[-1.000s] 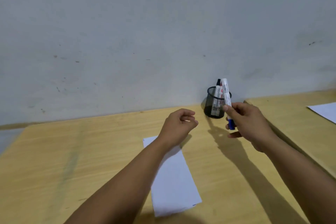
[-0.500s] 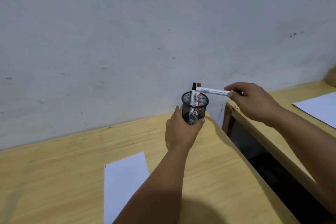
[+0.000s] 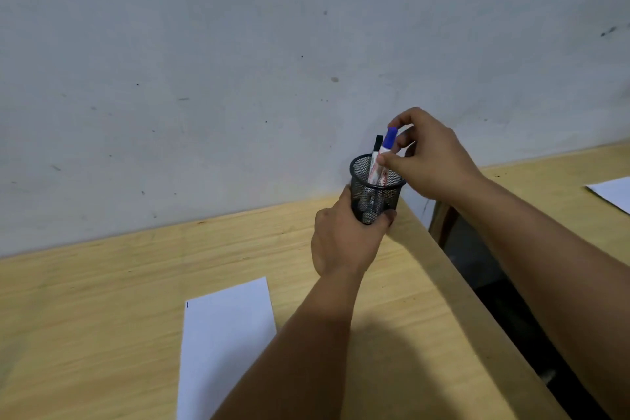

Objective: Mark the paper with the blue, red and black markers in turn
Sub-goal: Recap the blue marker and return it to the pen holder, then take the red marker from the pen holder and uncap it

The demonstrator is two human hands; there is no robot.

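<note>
My left hand (image 3: 344, 242) grips the mesh cup (image 3: 376, 193); my right hand (image 3: 426, 160) pinches the blue marker (image 3: 387, 147) inside it.

A pale grey wall (image 3: 238, 61), speckled with small dark marks, rose behind the light wooden table (image 3: 102, 300). A second wooden table (image 3: 552, 187) stood just to the right across a dark gap.

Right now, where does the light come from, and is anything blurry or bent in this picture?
In the head view, light falls from above and behind: the arms cast a soft shadow on the table by the paper. The left hand and pen cup look slightly soft; the table's edges bow from the wide lens. No glare.
</note>
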